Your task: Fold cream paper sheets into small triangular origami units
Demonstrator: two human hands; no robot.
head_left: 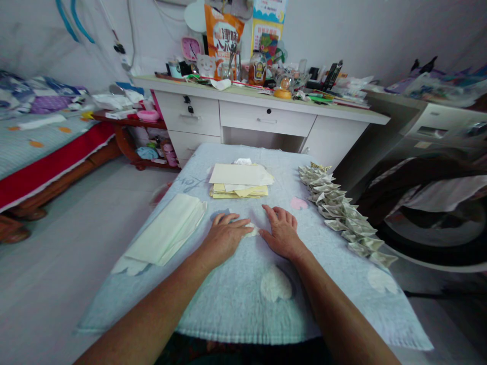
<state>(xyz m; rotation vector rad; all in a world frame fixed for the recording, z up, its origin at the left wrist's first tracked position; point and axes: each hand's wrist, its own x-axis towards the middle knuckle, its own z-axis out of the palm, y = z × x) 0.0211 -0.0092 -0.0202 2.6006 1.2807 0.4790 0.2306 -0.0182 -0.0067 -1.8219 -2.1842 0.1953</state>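
Observation:
A small piece of pale folded paper (251,230) lies on the cloth-covered table between my two hands, partly hidden under the fingertips. My left hand (227,237) rests palm down at its left side, fingers stretched out and touching it. From the right, my right hand (282,232) meets the paper's edge with the thumb, its other fingers spread over the cloth. Beyond the hands sits a stack of white and yellow paper sheets (239,176). To the left lies a folded pile of pale green paper (167,228). Several folded paper boats (338,205) stand in rows at the right.
The table wears a light blue cloth (236,309). Behind it stands a white desk (262,114) crowded with jars, an orange bag (222,40) and a pink clock (190,48). A washing machine (429,126) is on the right, a bed (49,147) on the left.

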